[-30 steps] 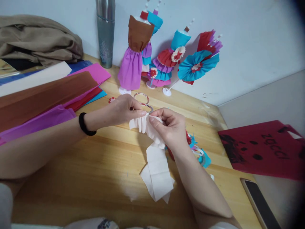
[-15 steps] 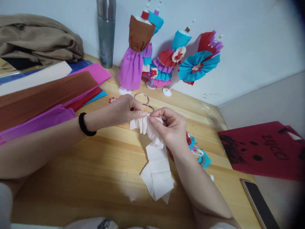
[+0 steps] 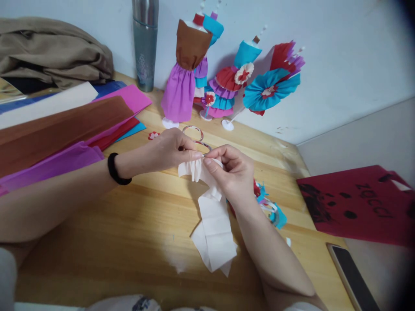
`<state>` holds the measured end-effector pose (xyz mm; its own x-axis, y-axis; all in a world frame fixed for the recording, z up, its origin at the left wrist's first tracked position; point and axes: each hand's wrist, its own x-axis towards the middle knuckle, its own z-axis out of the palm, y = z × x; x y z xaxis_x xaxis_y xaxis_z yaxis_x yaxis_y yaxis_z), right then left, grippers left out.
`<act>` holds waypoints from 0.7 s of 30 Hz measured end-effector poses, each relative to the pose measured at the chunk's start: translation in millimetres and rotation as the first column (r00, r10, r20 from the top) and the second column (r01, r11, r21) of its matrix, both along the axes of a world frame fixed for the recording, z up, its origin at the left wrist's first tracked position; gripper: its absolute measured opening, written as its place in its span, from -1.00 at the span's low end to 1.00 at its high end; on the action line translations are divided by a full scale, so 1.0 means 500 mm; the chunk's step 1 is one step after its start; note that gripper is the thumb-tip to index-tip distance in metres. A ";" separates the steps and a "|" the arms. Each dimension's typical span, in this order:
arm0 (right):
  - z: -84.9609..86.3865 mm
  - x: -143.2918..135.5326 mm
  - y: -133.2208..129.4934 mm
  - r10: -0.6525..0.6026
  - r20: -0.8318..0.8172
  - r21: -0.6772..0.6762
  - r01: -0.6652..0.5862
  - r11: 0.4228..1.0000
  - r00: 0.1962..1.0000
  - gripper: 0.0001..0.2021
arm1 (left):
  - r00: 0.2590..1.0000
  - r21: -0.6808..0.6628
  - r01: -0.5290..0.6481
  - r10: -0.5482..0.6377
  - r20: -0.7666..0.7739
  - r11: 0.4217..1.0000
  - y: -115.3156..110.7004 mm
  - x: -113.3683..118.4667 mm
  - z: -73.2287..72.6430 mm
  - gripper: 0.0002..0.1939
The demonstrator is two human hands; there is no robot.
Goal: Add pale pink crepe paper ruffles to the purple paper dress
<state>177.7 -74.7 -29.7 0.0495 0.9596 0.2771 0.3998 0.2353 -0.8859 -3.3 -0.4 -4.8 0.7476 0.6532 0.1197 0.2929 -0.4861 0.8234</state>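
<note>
Both hands meet over the table, pinching the upper edge of a long white crepe paper strip (image 3: 215,229). My left hand (image 3: 173,149) is closed on the gathered end, where small pleats hang below the thumb. Right beside it, my right hand (image 3: 231,170) grips the same edge between thumb and forefinger. The strip's loose length drops below my right hand and lies folded on the tabletop. Just behind the fingertips are scissors, their patterned handle loops (image 3: 193,133) showing; the blades are hidden.
Colourful crepe paper sheets (image 3: 65,129) lie at left. A bottle (image 3: 145,52) and small dress forms in paper dresses (image 3: 178,93) stand by the wall. Paper scraps (image 3: 277,216) lie beyond my right forearm; a red bag (image 3: 353,203) and phone (image 3: 353,276) are at right. A red flower cutout (image 3: 153,136) lies near my left hand.
Both hands hold nearly the same place. The part of the strip under my right hand has shifted slightly, and the pleats between the fingers have moved a little.
</note>
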 end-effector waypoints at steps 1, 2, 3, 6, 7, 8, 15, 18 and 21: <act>0.000 0.000 -0.001 -0.004 -0.005 -0.007 0.004 1.000 1.000 -0.92 | 1.000 -0.002 0.002 -0.002 -0.002 1.000 -0.001 -0.001 0.002 -0.67; 0.001 -0.001 -0.001 -0.005 -0.015 -0.016 0.005 1.000 1.000 -0.91 | 1.000 -0.006 0.004 -0.004 -0.005 1.000 -0.002 -0.001 0.003 -0.68; 0.002 -0.002 -0.001 -0.006 -0.025 -0.024 0.005 1.000 1.000 -0.90 | 1.000 -0.006 0.004 -0.004 -0.004 1.000 -0.003 -0.001 0.005 -0.68; 0.005 -0.005 0.000 -0.009 -0.033 -0.037 0.008 0.999 0.999 -0.88 | 1.000 0.005 0.008 -0.008 0.017 1.000 -0.005 -0.002 0.007 -0.67; 0.005 -0.006 0.000 -0.012 -0.030 -0.041 0.010 0.999 0.999 -0.87 | 1.000 0.011 0.009 -0.009 0.024 1.000 -0.005 -0.001 0.008 -0.66; 0.005 -0.006 0.000 -0.015 -0.029 -0.043 0.014 0.999 0.999 -0.87 | 0.999 0.015 0.010 -0.011 0.031 1.000 -0.005 -0.001 0.008 -0.66; 0.005 -0.009 0.001 0.010 -0.144 -0.064 -0.019 0.998 0.989 -0.89 | 0.997 0.035 0.041 -0.044 0.070 0.999 -0.002 0.002 0.000 -0.64; 0.005 -0.007 0.002 0.075 -0.138 -0.075 -0.086 0.993 0.988 -0.88 | 0.994 0.021 0.100 -0.101 0.050 0.995 0.003 0.000 -0.004 -0.66; 0.003 -0.001 0.004 0.100 -0.049 -0.072 -0.103 0.992 0.994 -0.91 | 0.990 0.006 0.140 -0.140 0.026 0.990 0.008 -0.004 -0.004 -0.66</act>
<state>177.2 -72.6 -28.3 -0.0386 0.9780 0.2050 0.3363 0.2059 -0.9190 -5.1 3.5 -6.5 0.8280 0.5421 0.1432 0.2001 -0.5243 0.8277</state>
